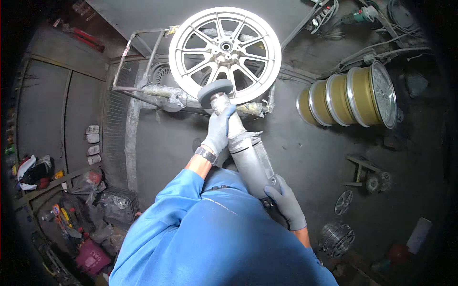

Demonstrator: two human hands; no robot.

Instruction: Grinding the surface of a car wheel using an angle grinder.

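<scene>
A large power grinder (250, 159) with a dusty grey body slants across the front of my body. My left hand (219, 129), in a grey glove, wraps round its narrow neck. Farther back along the body, my gloved right hand (285, 200) grips the rear end. At the tool's far end, a round grey disc (214, 91) overlaps the near-left rim of a silver multi-spoke wheel (272, 56). Whether disc and rim touch, I cannot tell. The wheel rests on a metal frame stand (157, 89) wrapped in places with tape.
Several gold and silver wheel rims (336, 97) lie stacked sideways at the right. Cables and a green power tool (366, 14) are at the far right. A small wheeled metal stand (365, 176) stands on the right floor. Bags and a black crate (119, 202) crowd the left.
</scene>
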